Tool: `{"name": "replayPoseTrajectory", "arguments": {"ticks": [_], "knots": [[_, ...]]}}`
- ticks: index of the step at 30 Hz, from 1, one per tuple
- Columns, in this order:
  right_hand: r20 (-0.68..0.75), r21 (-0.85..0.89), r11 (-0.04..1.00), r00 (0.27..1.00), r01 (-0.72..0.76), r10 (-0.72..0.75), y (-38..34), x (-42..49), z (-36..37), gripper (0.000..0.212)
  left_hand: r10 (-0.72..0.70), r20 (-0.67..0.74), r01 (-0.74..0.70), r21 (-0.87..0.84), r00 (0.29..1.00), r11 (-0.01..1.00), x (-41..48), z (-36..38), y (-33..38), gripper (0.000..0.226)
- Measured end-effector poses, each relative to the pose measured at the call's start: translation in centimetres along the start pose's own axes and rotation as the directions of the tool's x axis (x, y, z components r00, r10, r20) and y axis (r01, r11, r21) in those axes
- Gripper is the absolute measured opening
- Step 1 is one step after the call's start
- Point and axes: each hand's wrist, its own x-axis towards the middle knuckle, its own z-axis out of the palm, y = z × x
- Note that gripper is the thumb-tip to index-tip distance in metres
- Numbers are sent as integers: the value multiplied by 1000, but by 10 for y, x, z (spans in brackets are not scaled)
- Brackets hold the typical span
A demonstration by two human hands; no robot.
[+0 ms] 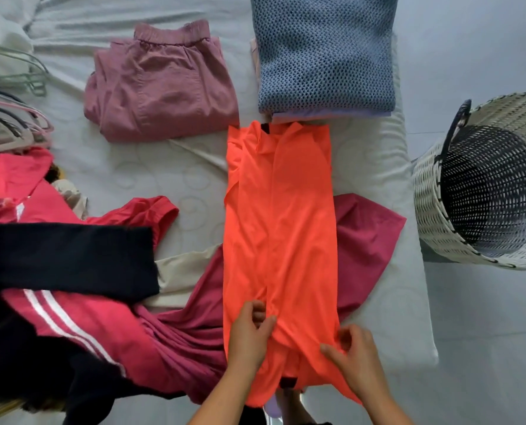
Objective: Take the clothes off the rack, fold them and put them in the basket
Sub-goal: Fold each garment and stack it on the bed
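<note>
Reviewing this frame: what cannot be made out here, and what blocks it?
Head view only:
- Laundry basket: its right side is cut off by the frame edge, and its bottom is too dark to see any contents.
- Maroon garment: mostly covered by the orange shirt.
- Items under the blue knit: only edges show.
- Hangers: cut off by the left edge.
- The rack: out of frame.

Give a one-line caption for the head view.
Both hands pinch the orange shirt's near hem on the bed.
</note>
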Motion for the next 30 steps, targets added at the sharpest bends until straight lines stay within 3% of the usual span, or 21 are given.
{"name": "replayPoseTrajectory", "arguments": {"ticks": [3,5,7,9,13,16,18,20,22,23,25,27,30], "knots": [[-92,172,985,996,22,-6,-3,4,-3,31,162,-288,-98,224,944,970,-14,-13,-12,39],[7,207,978,1000,-13,12,-4,2,-2,25,68,-394,59,300,917,952,-24,-21,-27,54],[111,135,990,994,-32,17,-4,0,3,22,-130,-326,194,171,936,966,-33,-25,-38,48],[161,92,995,987,-35,19,-6,2,6,20,-214,-187,230,67,959,971,-41,-23,-42,35],[255,-8,1000,967,29,-26,-11,-4,0,12,-191,-59,192,3,980,981,-54,-23,-43,50],[358,128,992,932,17,-62,-19,-16,-18,19,-175,-14,173,-85,984,981,-68,-33,-32,63],[411,262,965,907,-23,-90,-28,-22,-35,39,-159,10,158,-198,987,967,-74,-42,-20,65],[445,400,911,890,-100,-97,-42,-19,-52,41,-155,66,169,-327,986,930,-72,-51,-1,56],[447,507,846,889,-165,-95,-63,-4,-70,31,-145,114,181,-454,983,872,-62,-59,26,27],[432,545,819,897,-181,-90,-76,7,-78,35,-131,128,178,-496,983,850,-53,-62,42,19],[434,611,763,895,-211,-99,-108,31,-92,49,-113,162,186,-560,980,807,-30,-68,78,16],[449,675,676,891,-295,-60,-148,58,-104,26,-115,201,219,-638,973,739,7,-75,116,26],[461,775,493,887,-395,-13,-199,111,-122,27,-115,213,238,-747,970,621,70,-83,175,41]]}}
